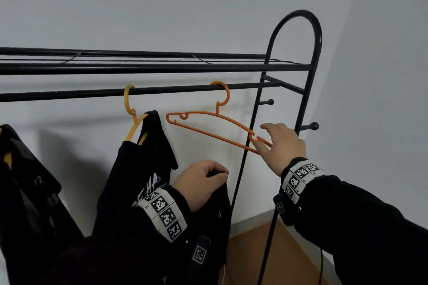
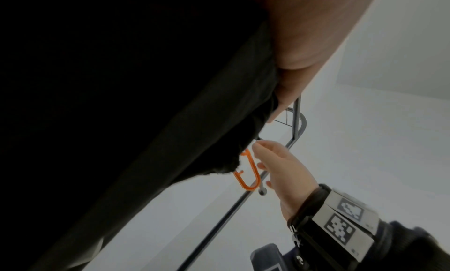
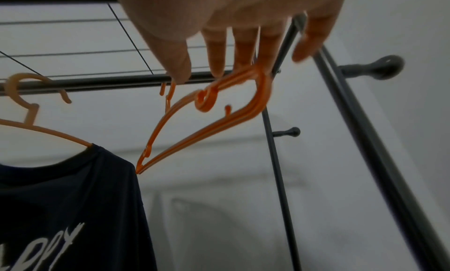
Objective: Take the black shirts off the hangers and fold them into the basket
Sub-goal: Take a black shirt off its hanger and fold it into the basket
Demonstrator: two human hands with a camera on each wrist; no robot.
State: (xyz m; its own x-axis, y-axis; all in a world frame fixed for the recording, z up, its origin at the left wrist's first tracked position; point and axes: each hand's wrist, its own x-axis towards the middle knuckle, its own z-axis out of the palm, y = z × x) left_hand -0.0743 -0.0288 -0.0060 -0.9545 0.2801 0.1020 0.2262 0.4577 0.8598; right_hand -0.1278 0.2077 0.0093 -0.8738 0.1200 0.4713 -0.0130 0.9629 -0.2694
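Nearest, the left hand (image 1: 201, 183) grips a black shirt (image 1: 217, 210) already off its hanger. Beyond it, the right hand (image 1: 281, 143) touches the bare orange hanger (image 1: 208, 132) with spread, straight fingers. Farther left, two more shirts hang on the rail (image 1: 139, 91). Next, likely, comes folding; no basket is in view.

White brush-style lettering runs across the chest of the black cotton shirt (image 1: 139, 176) hanging on the yellow plastic hanger (image 1: 134, 120), too cut off to read in either view, and a small white mark on the far-left black shirt (image 1: 38, 180) looks like "Z".
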